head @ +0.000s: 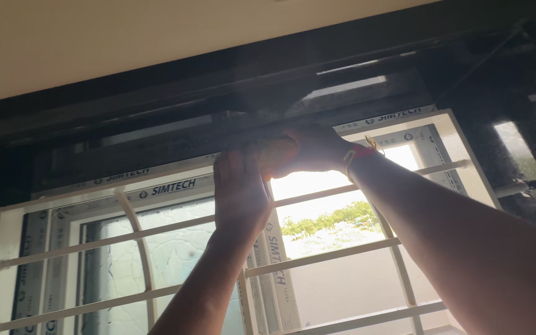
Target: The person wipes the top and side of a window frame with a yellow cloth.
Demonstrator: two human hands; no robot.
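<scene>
Though backlit, both hands [241, 189] [317, 151] at window frame [460, 146]; fingers' grip unclear.

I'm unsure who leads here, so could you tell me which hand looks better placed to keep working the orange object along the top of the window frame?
Probably the right hand: it grips the orange object against the frame top. The left hand sits just below, seemingly steadying.
</scene>
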